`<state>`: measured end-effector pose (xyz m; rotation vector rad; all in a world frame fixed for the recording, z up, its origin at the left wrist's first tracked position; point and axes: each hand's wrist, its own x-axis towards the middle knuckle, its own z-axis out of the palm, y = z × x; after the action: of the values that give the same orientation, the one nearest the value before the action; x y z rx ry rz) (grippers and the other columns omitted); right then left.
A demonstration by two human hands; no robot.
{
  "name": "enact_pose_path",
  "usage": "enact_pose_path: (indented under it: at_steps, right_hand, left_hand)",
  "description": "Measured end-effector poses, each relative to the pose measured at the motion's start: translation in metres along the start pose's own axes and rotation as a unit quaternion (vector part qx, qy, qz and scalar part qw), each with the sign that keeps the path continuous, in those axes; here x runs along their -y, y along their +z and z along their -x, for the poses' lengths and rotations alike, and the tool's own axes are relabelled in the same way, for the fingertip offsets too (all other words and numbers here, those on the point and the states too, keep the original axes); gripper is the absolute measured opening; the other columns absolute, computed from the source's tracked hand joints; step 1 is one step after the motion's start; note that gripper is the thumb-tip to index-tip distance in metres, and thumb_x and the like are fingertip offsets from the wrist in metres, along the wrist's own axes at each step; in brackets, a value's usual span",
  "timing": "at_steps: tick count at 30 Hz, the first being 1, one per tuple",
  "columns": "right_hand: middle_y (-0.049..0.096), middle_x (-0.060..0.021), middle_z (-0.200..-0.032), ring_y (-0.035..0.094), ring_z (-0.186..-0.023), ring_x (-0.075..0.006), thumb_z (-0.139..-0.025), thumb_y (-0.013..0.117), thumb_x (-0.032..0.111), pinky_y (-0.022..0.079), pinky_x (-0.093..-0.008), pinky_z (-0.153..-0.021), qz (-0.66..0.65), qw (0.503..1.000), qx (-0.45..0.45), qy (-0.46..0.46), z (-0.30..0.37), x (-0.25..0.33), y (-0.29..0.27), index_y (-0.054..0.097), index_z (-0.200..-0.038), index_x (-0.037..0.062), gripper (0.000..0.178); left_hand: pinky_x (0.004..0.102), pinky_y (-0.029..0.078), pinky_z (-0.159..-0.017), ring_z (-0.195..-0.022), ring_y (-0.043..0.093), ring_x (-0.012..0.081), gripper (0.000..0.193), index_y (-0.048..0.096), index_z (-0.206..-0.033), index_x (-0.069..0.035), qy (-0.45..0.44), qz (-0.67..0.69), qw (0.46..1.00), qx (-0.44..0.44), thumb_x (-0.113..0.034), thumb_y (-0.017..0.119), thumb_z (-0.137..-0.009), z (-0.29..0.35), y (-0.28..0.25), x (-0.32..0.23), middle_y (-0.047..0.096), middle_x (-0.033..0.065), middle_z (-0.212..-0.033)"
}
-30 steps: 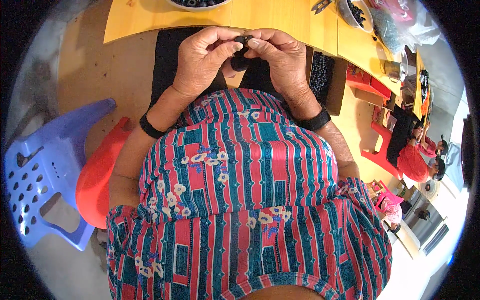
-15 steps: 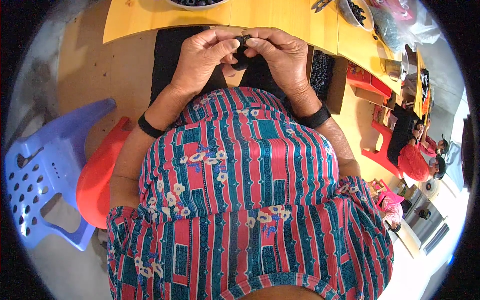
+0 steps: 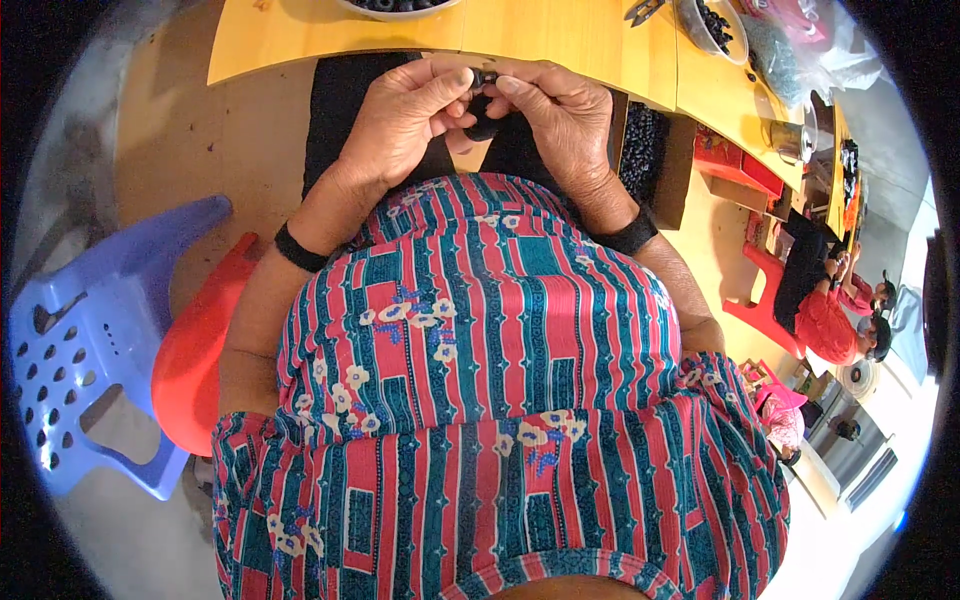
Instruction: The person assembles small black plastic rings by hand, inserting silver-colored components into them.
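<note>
Just past the near edge of the yellow table (image 3: 560,45), my two hands meet over my lap. Thumb and fingers of my left hand (image 3: 400,120) pinch one side of a small black piece (image 3: 484,78). My right hand (image 3: 567,115) grips its other side. Below it, a rounded black part (image 3: 481,124) shows between the curled fingers; whether it joins the small piece I cannot tell. On the table ahead, a white bowl (image 3: 405,15) holds black ring-shaped parts. A pair of dark snips (image 3: 643,12) lies farther right.
A clear bowl (image 3: 741,42) of small black parts stands at the right, beside plastic bags (image 3: 835,65). Under the table, an open carton (image 3: 679,170) holds many black pieces. Blue (image 3: 110,320) and red (image 3: 195,350) plastic chairs stand left. Other people (image 3: 830,325) sit far right.
The fingertips have drawn slightly apart, so more of the small black piece shows between them. My left thumb has shifted a little upward and left.
</note>
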<state>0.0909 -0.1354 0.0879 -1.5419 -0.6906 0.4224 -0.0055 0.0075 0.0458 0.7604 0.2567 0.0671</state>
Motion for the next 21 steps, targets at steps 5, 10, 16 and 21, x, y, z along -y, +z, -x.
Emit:
enact_pose_path:
  at_steps: [5, 10, 16, 21]
  right_hand:
    - [0.064, -0.0089, -0.067, 0.06, -0.051, -0.011, -0.085, 0.06, 0.004, 0.049, -0.0223, -0.042, -0.058, 0.997, 0.002, 0.058, 0.001, -0.002, 0.001, 0.065, -0.086, -0.0041, 0.01]
    - [0.064, -0.0093, -0.067, 0.058, -0.048, -0.0105, -0.085, 0.059, 0.005, 0.047, -0.0218, -0.04, -0.061, 0.996, 0.001, 0.059, 0.001, -0.001, 0.004, 0.063, -0.086, -0.0045, 0.011]
    - [0.063, -0.0095, -0.065, 0.057, -0.047, -0.0109, -0.087, 0.057, 0.009, 0.047, -0.0217, -0.04, -0.04, 0.995, 0.001, 0.093, -0.002, 0.005, 0.005, 0.062, -0.085, -0.004, 0.014]
    - [0.062, -0.0088, -0.066, 0.059, -0.05, -0.0123, -0.09, 0.056, 0.014, 0.048, -0.0225, -0.042, -0.169, 0.967, 0.025, 0.19, -0.005, -0.007, 0.0, 0.059, -0.084, -0.0026, 0.018]
  left_hand:
    - [0.0274, 0.051, -0.071, -0.072, 0.054, 0.0086, 0.015, 0.06, -0.096, -0.005, 0.008, -0.028, 0.999, -0.02, -0.017, 0.061, -0.087, 0.0, 0.004, -0.001, 0.056, -0.0005, -0.078]
    - [0.0276, 0.051, -0.073, -0.073, 0.054, 0.0087, 0.016, 0.06, -0.097, -0.004, 0.023, -0.042, 0.998, -0.037, -0.016, 0.061, -0.087, 0.001, 0.008, 0.002, 0.057, -0.0002, -0.08]
    - [0.0284, 0.051, -0.074, -0.074, 0.054, 0.0093, 0.015, 0.059, -0.098, -0.004, 0.039, -0.084, 0.994, -0.057, -0.015, 0.06, -0.088, 0.0, 0.009, 0.001, 0.058, 0.0013, -0.084]
    - [0.029, 0.051, -0.075, -0.075, 0.054, 0.0101, 0.015, 0.059, -0.098, -0.003, 0.047, -0.094, 0.993, -0.051, -0.014, 0.059, -0.088, -0.004, 0.001, 0.006, 0.058, 0.0019, -0.085]
